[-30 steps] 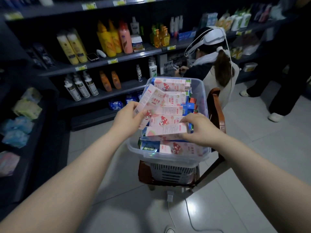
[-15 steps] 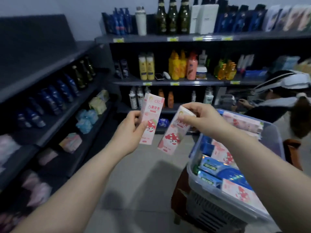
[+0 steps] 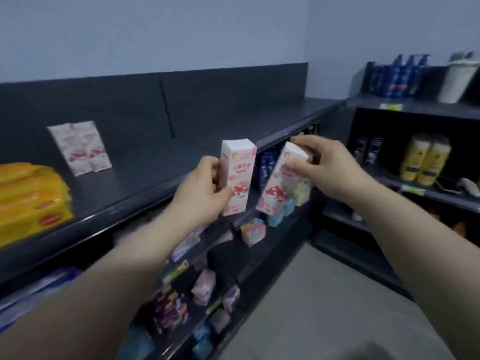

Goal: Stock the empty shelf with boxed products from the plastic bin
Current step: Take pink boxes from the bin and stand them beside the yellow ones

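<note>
Raised since a moment ago, the left grip [image 3: 205,188] and right grip [image 3: 330,167] are now just before the front edge of the dark top shelf [image 3: 161,165]. The left one is clamped round an upright pink mushroom-print box [image 3: 237,175]; the right one pinches the top of a second box [image 3: 281,183], tilted. Two similar boxes [image 3: 83,148] stand far back on this shelf, near yellow packs [image 3: 28,196].

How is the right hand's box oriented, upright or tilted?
Tilted. The right hand pinches the right box by its top end, which leans right of its bottom. The left hand holds the left box upright.
</note>
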